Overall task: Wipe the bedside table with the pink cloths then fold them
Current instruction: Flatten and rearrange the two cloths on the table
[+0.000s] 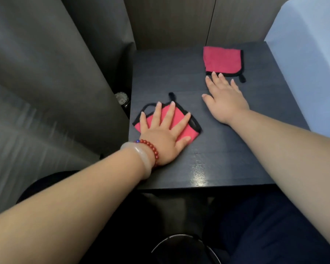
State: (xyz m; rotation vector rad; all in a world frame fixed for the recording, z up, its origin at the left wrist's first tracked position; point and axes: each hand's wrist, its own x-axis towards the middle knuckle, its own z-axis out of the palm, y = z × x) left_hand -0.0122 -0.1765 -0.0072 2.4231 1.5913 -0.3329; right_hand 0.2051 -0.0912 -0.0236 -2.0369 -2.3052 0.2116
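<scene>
Near pink cloth (190, 131), black-trimmed, lies on the front-left part of the bedside table (227, 149), close to its left edge, turned at an angle so one corner points right; its black hang loop (171, 95) sticks out at the far side. It looks folded, with a trim edge doubled on the right

Left hand (164, 134) lies flat on this cloth, palm down, all five fingers straight and spread wide, thumb along the cloth's near-right edge. It presses, grips nothing. Red bead bracelet (151, 149) and pale bangle (139, 155) sit on that wrist

Far pink cloth (222, 60), same black trim, lies flat as a neat rectangle at the back-right of the table, well apart from the first cloth, its hang loop (242, 78) at the near-right corner

Right hand (224, 100) is palm down on the tabletop just in front of the far cloth, fingers straight and slightly spread, thumb out to the left. Middle fingertips reach the cloth's near hem; the rest of the hand is on bare table. Nothing held

Table top is dark, with a glare patch near the front edge. Grey curtain (46, 82) hangs on the left, wood panel wall (170, 21) behind, white bedding (309, 54) on the right. A small round dial-like object (122, 98) sits in the gap beside the table's left edge; cannot tell what it is. Dark-clothed lap below the table front
</scene>
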